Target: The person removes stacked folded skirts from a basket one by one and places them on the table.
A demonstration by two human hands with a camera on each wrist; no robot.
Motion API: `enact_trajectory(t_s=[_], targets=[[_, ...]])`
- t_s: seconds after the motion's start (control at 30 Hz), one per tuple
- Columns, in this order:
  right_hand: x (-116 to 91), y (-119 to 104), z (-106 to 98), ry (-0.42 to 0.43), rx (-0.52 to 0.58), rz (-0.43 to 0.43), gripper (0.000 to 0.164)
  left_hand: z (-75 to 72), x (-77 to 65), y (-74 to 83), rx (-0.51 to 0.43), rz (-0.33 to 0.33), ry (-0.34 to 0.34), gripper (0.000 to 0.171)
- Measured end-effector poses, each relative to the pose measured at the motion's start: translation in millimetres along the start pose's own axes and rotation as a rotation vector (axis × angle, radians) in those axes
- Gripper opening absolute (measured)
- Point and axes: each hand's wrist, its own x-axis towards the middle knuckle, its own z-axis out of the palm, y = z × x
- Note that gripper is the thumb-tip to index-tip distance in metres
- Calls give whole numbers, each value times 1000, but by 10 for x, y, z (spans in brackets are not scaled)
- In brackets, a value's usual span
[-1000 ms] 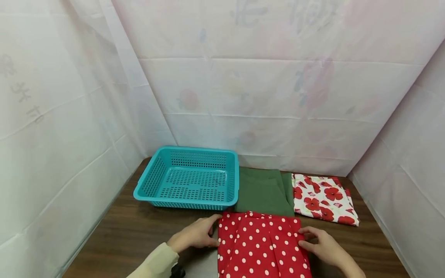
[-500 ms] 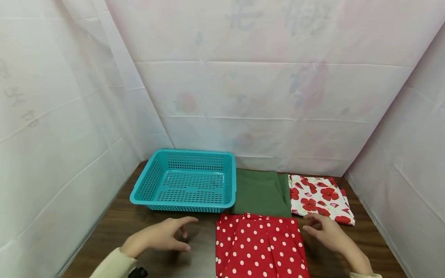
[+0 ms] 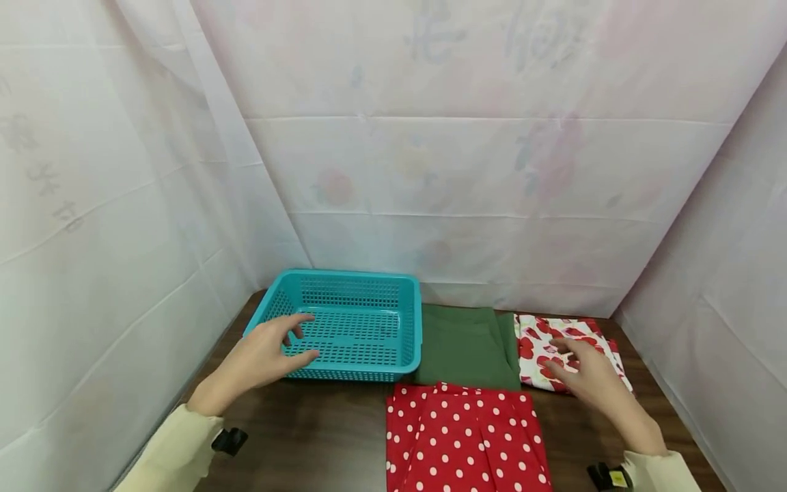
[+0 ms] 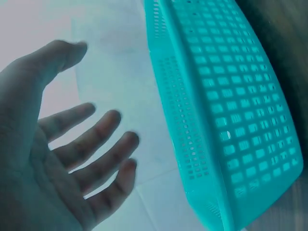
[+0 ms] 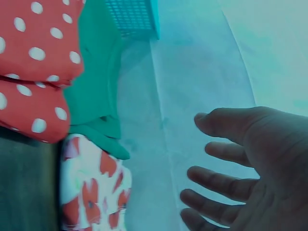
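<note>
My left hand [image 3: 261, 352] hovers over the front left part of the turquoise plastic basket [image 3: 369, 372], thumb and fingers spread and holding nothing. In the left wrist view the basket's perforated wall [image 4: 236, 110] stands apart from the fingers. My right hand [image 3: 590, 376] is raised above the folded white cloth with red flowers [image 3: 535, 342], also holding nothing; its fingers are spread in the right wrist view. The folded red polka-dot cloth [image 3: 461, 437] lies at the front of the table, between the two arms. Behind it is the folded green cloth [image 3: 464, 345], beside the basket.
The dark wooden table [image 3: 307, 430] is bounded by white printed sheets [image 3: 393, 171] at the back and both sides. Each wrist wears a black device [image 3: 229, 441]. The basket stands at the back left, close to the rear sheet.
Both hands have left the sides of the red polka-dot cloth. The left hand moved up and left to the basket; the right moved up and right over the flowered cloth. The cloths stayed put.
</note>
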Motion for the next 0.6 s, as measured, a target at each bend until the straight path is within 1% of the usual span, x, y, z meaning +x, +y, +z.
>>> enact_trajectory(t_s=[0.1, 0.17, 0.2, 0.27, 0.4, 0.5, 0.6], targets=[[116, -49, -27, 66, -25, -44, 43, 43, 108, -38, 113, -7, 95, 69], [181, -83, -19, 96, -41, -60, 45, 76, 191, -65, 171, -16, 133, 75], [209, -102, -8, 101, -43, -63, 46, 91, 230, -76, 195, -22, 139, 78], [258, -139, 23, 98, -43, -64, 49, 119, 307, -88, 221, -40, 130, 85], [345, -204, 90, 74, -40, -71, 52, 156, 424, -68, 233, -74, 76, 93], [420, -248, 108, 63, -37, -62, 53, 164, 508, -34, 236, -71, 50, 96], [509, -289, 113, 58, -42, -50, 55, 164, 588, -12, 246, -54, 51, 98]])
